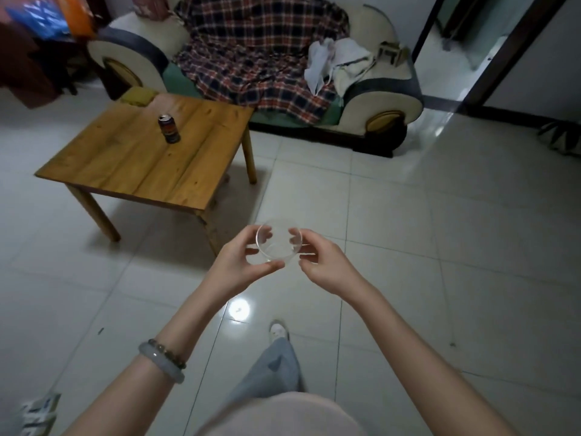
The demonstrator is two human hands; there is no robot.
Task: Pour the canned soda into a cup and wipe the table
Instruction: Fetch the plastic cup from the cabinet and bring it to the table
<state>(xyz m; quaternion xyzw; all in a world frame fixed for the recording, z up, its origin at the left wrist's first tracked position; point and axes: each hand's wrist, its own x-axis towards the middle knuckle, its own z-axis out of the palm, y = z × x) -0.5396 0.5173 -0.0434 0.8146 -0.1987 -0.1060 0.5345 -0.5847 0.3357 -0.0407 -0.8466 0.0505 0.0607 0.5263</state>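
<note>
Soda can (168,129) stands upright on the wooden table (141,162), well apart from the clear cup (278,243).
The left hand (239,262) and right hand (323,262) both curl their fingers round the clear cup, holding it in the air over the floor. Best, I judge, to carry it level and set it mouth-up beside the can before letting go. Count: one can, one cup, one table.

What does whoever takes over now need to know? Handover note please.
Left hand: fingers curled round the clear cup.
Right hand: holds the cup's opposite side.
Cup looks empty, held over the floor, short of the table.
Soda can stands upright on the table, untouched.
Done: cup in hand. Left: bring cup to table, pour, wipe.
</note>
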